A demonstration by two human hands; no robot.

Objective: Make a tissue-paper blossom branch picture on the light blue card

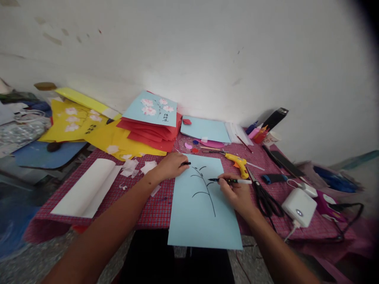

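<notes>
A light blue sheet of paper [189,221] lies before me, its near end reaching past the table edge. It bears a black drawn stem with several curved side branches. My right hand [237,195] grips a black-and-white marker pen [243,181], whose dark tip points left, at or just above the drawing. My left hand [171,167] rests at the sheet's upper left edge, its fingers closed around a small black pen cap [186,163]. Left of that hand are torn white paper scraps [129,167].
A white paper roll [85,189] lies at left. Behind are stacked red sheets [154,132] under a blossom picture [152,108]. On the right are a yellow glue gun [237,162], black scissors [266,199] and a white power bank [299,207] with cables. A wall [189,51] stands behind.
</notes>
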